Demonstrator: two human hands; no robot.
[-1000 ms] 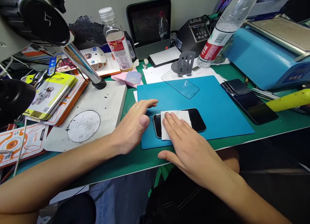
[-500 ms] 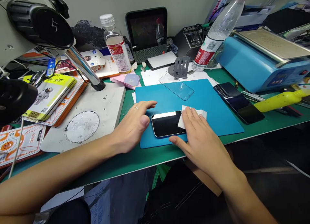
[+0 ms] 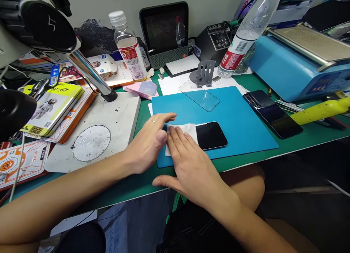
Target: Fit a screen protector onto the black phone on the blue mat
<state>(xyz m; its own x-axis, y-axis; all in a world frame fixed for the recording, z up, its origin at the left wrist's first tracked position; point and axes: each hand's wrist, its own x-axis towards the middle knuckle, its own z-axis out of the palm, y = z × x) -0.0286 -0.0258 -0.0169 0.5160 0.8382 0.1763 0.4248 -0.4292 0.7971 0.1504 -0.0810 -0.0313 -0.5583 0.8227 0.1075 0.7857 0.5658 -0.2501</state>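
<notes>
My right hand (image 3: 188, 160) lies flat with its fingers stretched out, pressing a white wipe (image 3: 190, 131) onto the left part of a black-screened phone (image 3: 212, 135). Its thumb sticks out to the left, over the front edge of the table. The phone rests face up on a blue mat (image 3: 246, 132), and the wipe hides its left end. Close by on the left, my left hand (image 3: 147, 141) is held open, fingers loosely bent and thumb apart, with nothing in it. Behind the phone, a clear glass sheet with a dark border (image 3: 201, 96) lies at the mat's back edge.
A second dark phone (image 3: 273, 114) lies right of the mat, near a yellow bottle (image 3: 322, 110) and a blue machine (image 3: 287, 67). Two drink bottles (image 3: 132, 59) (image 3: 232, 58) and a grey stand (image 3: 205, 73) are behind. A lamp-like device's base (image 3: 123, 118) and boxes (image 3: 51, 107) occupy the left.
My right hand has slid the wipe leftward along the phone from its right end to its left end, baring the right end. My left hand stays in nearly the same place.
</notes>
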